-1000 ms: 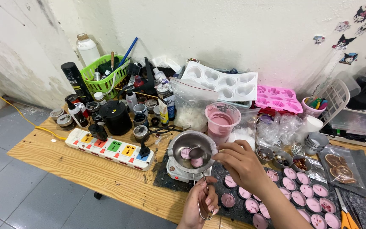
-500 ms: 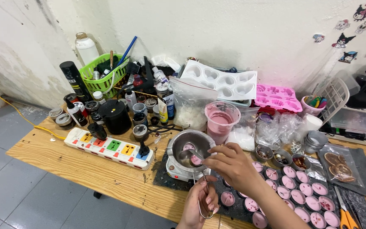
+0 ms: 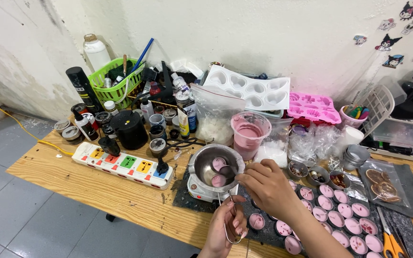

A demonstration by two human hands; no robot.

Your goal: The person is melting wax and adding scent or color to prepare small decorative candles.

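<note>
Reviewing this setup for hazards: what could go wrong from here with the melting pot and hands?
1. The metal melting pot sits on a small warmer at the mat's edge; the left hand grips its wire handle, so a tug might tip pink wax out.
2. The right hand works right at the pot rim, possibly risking a burn.
3. The power strip lies just beside the warmer; spilled wax could reach its sockets.

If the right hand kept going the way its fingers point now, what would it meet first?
The right hand points left and slightly away, toward the metal melting pot. It would probably meet the pot's near rim first, then the pink lumps inside; depth from this head view is uncertain.
</note>
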